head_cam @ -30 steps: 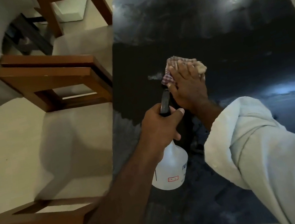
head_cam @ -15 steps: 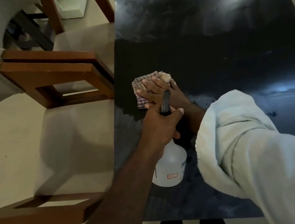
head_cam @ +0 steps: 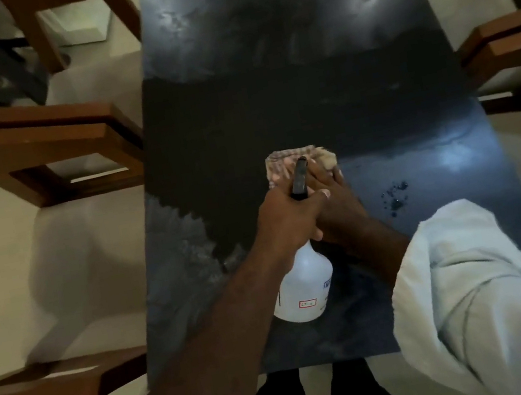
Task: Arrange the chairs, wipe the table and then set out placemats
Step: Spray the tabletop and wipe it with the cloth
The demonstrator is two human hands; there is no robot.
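Head view, left to right. Brown wooden chairs with cream seats point(head_cam: 35, 150) sit on the left, tucked close to the long edge of the dark glossy surface point(head_cam: 302, 85). There is a hazy grey smear point(head_cam: 184, 245) on the near left part of it.

Left hand point(head_cam: 291, 223) is at centre, fingers wrapped round the neck of a white plastic spray bottle point(head_cam: 305, 280) with a black trigger head, nozzle pointing away from the person. Cannot tell if the bottle base touches the surface.

Just beyond it is a checked pink-and-white cloth point(head_cam: 284, 161), bunched flat on the surface near the middle. Right hand point(head_cam: 332, 195) lies on top of the cloth, fingers stretched out and pressing down, partly hidden behind the left hand and the trigger head. The two hands are close together, nearly overlapping.

A small patch of droplets point(head_cam: 394, 196) sits just to the right of the hands, with the loose white sleeve point(head_cam: 475, 281) of the right arm nearer the camera. Matching chairs point(head_cam: 504, 46) stand along the right edge.

Progress, as a judgement:
- Chairs look lined up on both sides, so that step is probably done.
- Wiping is under way. A dark band across the middle looks cleaner, while the near left haze, the droplets and the cloudy far end look like they need passes.
- No placemats are in view, so that step has not started.
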